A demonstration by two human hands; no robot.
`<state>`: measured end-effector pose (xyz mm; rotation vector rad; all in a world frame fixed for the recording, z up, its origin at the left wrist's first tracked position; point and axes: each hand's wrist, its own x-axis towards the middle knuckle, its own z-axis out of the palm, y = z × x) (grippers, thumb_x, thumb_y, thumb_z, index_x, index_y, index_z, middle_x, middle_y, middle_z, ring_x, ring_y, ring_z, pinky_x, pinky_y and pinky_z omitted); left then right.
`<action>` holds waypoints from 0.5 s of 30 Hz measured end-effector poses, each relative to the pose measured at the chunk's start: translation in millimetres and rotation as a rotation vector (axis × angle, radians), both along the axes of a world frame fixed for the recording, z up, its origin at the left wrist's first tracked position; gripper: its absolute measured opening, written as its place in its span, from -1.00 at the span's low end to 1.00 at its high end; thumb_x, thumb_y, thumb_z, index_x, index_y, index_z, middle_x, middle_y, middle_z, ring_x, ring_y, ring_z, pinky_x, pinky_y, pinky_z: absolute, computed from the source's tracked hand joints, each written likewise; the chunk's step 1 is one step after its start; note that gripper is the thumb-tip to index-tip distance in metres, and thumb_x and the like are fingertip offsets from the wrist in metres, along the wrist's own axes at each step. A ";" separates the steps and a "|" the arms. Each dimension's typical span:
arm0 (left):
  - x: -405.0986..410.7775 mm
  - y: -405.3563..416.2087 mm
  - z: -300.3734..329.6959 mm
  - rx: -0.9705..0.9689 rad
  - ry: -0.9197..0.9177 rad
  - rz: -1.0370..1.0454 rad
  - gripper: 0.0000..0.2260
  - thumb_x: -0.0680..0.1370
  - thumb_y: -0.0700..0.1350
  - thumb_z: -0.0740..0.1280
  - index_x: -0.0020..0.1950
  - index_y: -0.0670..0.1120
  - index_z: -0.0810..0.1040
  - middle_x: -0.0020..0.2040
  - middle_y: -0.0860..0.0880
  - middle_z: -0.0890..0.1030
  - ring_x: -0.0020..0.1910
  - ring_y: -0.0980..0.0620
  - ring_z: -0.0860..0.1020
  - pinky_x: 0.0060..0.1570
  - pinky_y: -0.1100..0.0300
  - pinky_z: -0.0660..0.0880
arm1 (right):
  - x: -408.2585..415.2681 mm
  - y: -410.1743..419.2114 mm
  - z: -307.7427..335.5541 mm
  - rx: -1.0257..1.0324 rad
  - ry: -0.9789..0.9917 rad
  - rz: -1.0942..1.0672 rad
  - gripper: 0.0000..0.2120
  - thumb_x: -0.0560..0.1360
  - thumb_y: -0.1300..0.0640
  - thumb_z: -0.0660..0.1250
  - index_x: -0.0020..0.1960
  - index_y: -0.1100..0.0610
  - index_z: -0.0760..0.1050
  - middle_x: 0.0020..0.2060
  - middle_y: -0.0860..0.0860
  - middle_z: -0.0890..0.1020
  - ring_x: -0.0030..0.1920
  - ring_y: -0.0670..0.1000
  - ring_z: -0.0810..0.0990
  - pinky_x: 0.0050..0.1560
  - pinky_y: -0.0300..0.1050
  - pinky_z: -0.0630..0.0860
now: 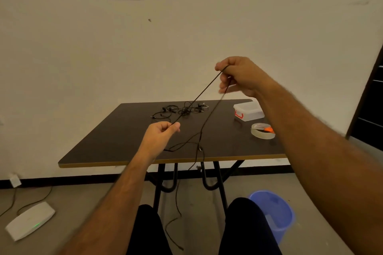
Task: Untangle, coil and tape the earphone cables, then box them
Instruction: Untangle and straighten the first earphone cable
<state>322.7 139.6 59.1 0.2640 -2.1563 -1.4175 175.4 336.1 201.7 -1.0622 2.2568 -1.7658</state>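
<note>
A black earphone cable point(199, 97) stretches taut between my two hands above the dark table point(116, 143). My left hand point(160, 133) pinches its lower end over the table's front half. My right hand point(238, 75), raised higher and to the right, grips the upper part. From there the cable drops back down across the table, over the front edge and down between my knees toward the floor. A tangle of more black earphones point(182, 109) lies at the back middle of the table.
A clear plastic box with a red latch point(248, 112) sits at the table's back right. A roll of clear tape point(262, 131) with orange-handled scissors point(269, 129) lies in front of it. A blue bin point(275, 213) and a white device point(31, 220) stand on the floor.
</note>
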 end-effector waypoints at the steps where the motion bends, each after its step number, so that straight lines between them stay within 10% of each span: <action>1: 0.1 -0.6 -0.8 0.009 0.000 0.009 -0.72 0.62 -0.04 0.30 -0.04 -0.24 0.64 -0.55 0.19 0.44 -0.51 0.29 0.43 -0.27 0.28 0.34 | 2.8 0.4 1.7 -0.014 -0.106 0.086 -0.82 0.61 0.06 0.30 0.02 0.19 0.53 -0.46 -0.02 0.42 -0.51 -0.07 0.41 -0.29 0.01 0.64; 6: -0.6 -17.6 -11.2 0.146 0.038 0.087 -0.72 0.63 0.06 0.28 -0.11 -0.11 0.62 -0.45 -0.01 0.30 -0.52 0.11 0.24 -0.46 0.24 0.26 | -3.6 2.5 3.0 0.341 0.747 -0.495 -0.68 0.45 -0.19 0.44 -0.15 0.08 0.56 -0.35 -0.07 0.51 -0.33 -0.09 0.46 -0.31 -0.21 0.38; 12: -6.6 -11.1 -6.8 0.165 0.066 0.104 -0.69 0.63 0.05 0.27 -0.19 -0.13 0.56 -0.48 0.02 0.36 -0.50 0.10 0.31 -0.45 0.23 0.33 | 6.7 1.6 6.7 -0.059 -0.175 0.054 -0.61 0.58 -0.18 0.26 -0.04 0.17 0.51 -0.50 -0.05 0.33 -0.53 -0.07 0.28 -0.30 -0.03 0.57; 15: -8.0 -14.6 -2.1 0.219 0.108 0.166 -0.69 0.64 0.04 0.25 -0.20 -0.10 0.54 -0.47 0.02 0.34 -0.50 0.11 0.28 -0.50 0.28 0.26 | 2.5 2.8 10.8 0.162 0.408 -0.359 -0.56 0.49 -0.26 0.36 -0.16 0.14 0.55 -0.42 -0.05 0.42 -0.41 -0.05 0.36 -0.34 -0.17 0.32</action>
